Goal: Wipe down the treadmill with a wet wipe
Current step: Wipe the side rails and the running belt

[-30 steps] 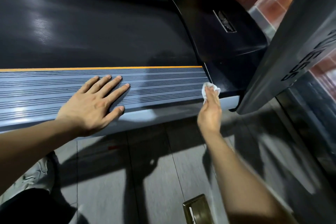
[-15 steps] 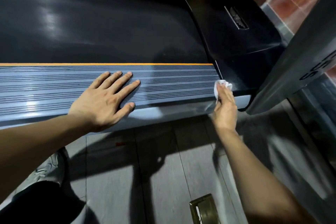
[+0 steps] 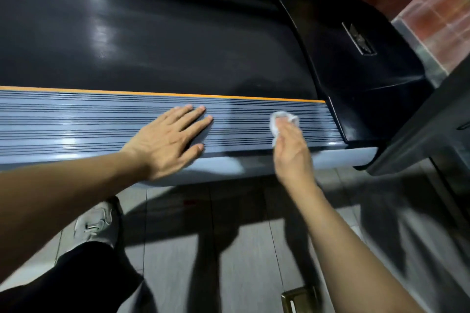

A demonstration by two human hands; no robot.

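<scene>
hands on the near side rail

sneaker point(image 3: 95, 222), pale, on grey floor tiles point(image 3: 241, 262) at lower left, with a black trouser leg point(image 3: 71, 279) below it. above, the treadmill point(image 3: 152, 40) fills the view: black belt, thin orange stripe point(image 3: 101, 91) along its near edge, then a ribbed blue-grey side rail point(image 3: 76, 124).

left hand point(image 3: 169, 138) lies flat on the rail, palm down, fingers straight and slightly spread, holding nothing; thumb at the rail's near edge.

right of it, apart from it, right hand point(image 3: 292, 150) reaches over the rail's near edge. its fingers press a crumpled white wet wipe point(image 3: 281, 119) onto the ribbed rail; the wipe shows past the fingertips and down the hand's left side. whether the fingers curl round it or lie flat on it, cannot tell; the hand is blurred.

further right, glossy black motor cover point(image 3: 356, 63) at the belt's end, carrying a small badge point(image 3: 358, 38). dark upright post point(image 3: 432, 122) at far right. brass-coloured fitting point(image 3: 297, 298) on the floor at the bottom edge.
</scene>
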